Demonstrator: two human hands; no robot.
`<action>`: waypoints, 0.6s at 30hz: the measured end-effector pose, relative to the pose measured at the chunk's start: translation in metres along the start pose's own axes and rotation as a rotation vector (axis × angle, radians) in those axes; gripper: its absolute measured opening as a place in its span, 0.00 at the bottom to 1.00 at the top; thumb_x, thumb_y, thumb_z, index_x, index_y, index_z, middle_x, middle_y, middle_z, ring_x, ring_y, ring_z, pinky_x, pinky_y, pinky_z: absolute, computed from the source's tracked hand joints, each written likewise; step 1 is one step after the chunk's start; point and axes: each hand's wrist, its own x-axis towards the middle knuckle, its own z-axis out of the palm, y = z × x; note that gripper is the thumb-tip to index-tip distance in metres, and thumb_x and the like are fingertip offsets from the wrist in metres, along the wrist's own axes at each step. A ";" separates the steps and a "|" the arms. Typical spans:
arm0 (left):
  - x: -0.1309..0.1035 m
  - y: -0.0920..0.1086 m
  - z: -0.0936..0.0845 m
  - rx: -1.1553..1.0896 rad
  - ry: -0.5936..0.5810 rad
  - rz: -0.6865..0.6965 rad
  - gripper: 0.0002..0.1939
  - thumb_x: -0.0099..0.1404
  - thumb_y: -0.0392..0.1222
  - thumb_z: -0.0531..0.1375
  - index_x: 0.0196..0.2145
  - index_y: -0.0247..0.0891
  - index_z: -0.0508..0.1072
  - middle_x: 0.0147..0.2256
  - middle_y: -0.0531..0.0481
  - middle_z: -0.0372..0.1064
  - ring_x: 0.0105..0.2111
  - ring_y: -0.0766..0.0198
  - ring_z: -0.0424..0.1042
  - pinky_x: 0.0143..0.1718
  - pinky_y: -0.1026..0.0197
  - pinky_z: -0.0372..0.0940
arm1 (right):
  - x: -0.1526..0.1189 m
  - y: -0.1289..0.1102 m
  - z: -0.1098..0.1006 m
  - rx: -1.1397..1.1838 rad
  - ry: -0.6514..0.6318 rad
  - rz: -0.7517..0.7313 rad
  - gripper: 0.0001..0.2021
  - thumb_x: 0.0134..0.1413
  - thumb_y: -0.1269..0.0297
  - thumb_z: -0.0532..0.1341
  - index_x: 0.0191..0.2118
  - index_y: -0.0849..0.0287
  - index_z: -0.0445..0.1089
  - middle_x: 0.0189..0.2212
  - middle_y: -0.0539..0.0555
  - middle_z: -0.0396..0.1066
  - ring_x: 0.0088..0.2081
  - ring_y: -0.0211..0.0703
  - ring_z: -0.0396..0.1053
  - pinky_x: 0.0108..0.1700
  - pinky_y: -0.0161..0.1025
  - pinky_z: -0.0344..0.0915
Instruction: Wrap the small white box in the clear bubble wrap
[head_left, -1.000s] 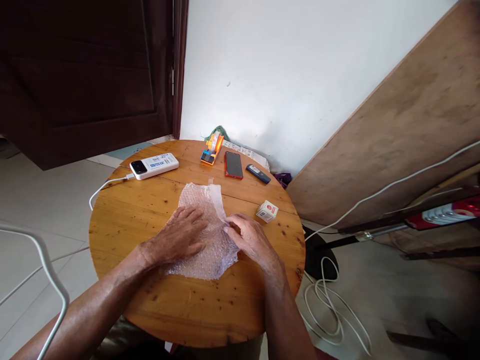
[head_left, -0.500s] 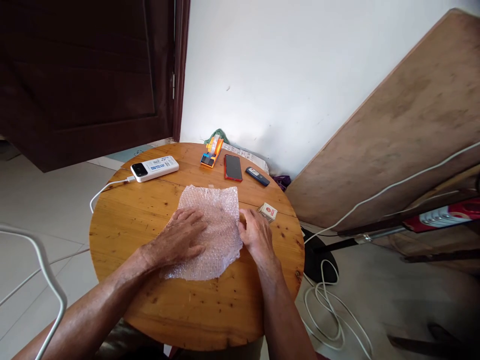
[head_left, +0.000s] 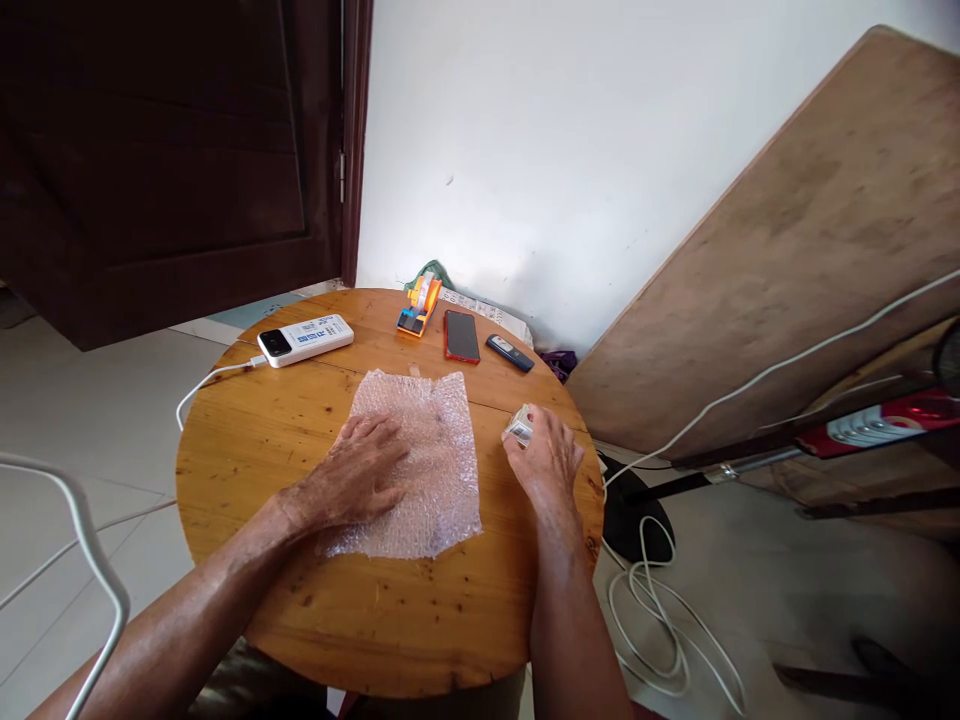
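The left hand (head_left: pixel 352 480) lies palm down and flat on the bubble wrap (head_left: pixel 427 465), fingers spread, its grip apart and clamped on nothing; the sheet stretches out to the right of it on the table (head_left: pixel 247 440). Just right of the sheet's edge, the right hand (head_left: pixel 547 460) arches over the small box (head_left: pixel 518 428), its grip closed around the box, wrist straight.

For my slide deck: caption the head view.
Left hand flat on bubble wrap on a round table; right hand closes on a small box.
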 end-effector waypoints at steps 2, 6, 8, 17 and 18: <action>0.000 0.000 0.000 -0.004 -0.001 0.001 0.20 0.63 0.46 0.60 0.51 0.38 0.72 0.60 0.38 0.61 0.64 0.41 0.52 0.64 0.38 0.48 | 0.003 0.009 0.002 0.033 -0.042 0.043 0.18 0.54 0.69 0.58 0.52 0.56 0.68 0.50 0.63 0.70 0.50 0.59 0.65 0.48 0.52 0.58; 0.001 0.000 0.000 -0.029 -0.001 0.002 0.19 0.62 0.46 0.60 0.50 0.41 0.72 0.59 0.41 0.62 0.63 0.43 0.55 0.64 0.39 0.48 | 0.006 0.009 -0.002 0.257 0.047 0.077 0.14 0.54 0.67 0.59 0.47 0.56 0.71 0.44 0.60 0.72 0.46 0.54 0.67 0.49 0.50 0.61; 0.002 0.001 -0.001 -0.061 0.002 -0.004 0.21 0.62 0.45 0.60 0.53 0.42 0.70 0.60 0.41 0.62 0.63 0.44 0.55 0.64 0.39 0.48 | 0.004 -0.001 -0.007 0.466 0.131 0.021 0.16 0.55 0.63 0.60 0.50 0.56 0.70 0.46 0.59 0.72 0.46 0.52 0.68 0.50 0.48 0.63; 0.006 -0.005 0.007 -0.242 0.127 -0.154 0.43 0.53 0.32 0.57 0.66 0.35 0.52 0.62 0.35 0.60 0.64 0.48 0.58 0.64 0.43 0.54 | -0.024 -0.070 -0.007 0.525 -0.148 -0.571 0.19 0.51 0.74 0.64 0.49 0.52 0.71 0.49 0.56 0.72 0.50 0.52 0.69 0.53 0.51 0.64; 0.007 -0.007 0.008 -0.246 0.156 -0.181 0.42 0.52 0.31 0.56 0.66 0.35 0.52 0.62 0.36 0.61 0.63 0.48 0.60 0.63 0.44 0.56 | -0.025 -0.071 -0.004 0.478 -0.224 -0.592 0.21 0.50 0.75 0.64 0.50 0.52 0.70 0.51 0.56 0.71 0.52 0.53 0.69 0.53 0.51 0.64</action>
